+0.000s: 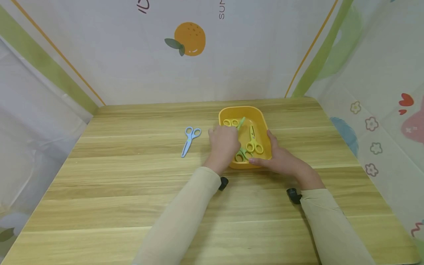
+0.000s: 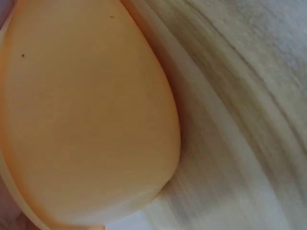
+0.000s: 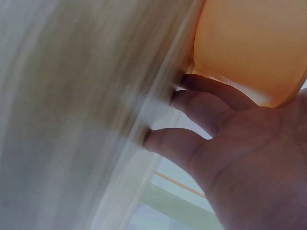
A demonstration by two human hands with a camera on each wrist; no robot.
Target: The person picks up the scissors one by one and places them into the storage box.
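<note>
A yellow tray point(image 1: 243, 165) holds several scissors. My left hand point(image 1: 225, 145) reaches over its left side with bent fingers; the fingertips are hidden, and I cannot tell whether they pinch anything. Beside that hand lie green scissors point(image 1: 243, 154) at the near end, and a green strip point(image 1: 241, 122) shows beyond it. Yellow scissors point(image 1: 254, 144) lie on the right, and another yellow pair point(image 1: 230, 123) is at the far left. My right hand point(image 1: 283, 158) holds the tray's near right corner, thumb over the rim. In the right wrist view its fingers point(image 3: 175, 141) reach down by the outer wall.
Blue scissors point(image 1: 189, 141) lie on the wooden table point(image 1: 116, 184), left of the tray. A printed white curtain point(image 1: 139, 73) stands behind the table's far edge, and another patterned sheet point(image 1: 381, 110) hangs along the right. Black wrist devices point(image 1: 293, 195) sit under both wrists.
</note>
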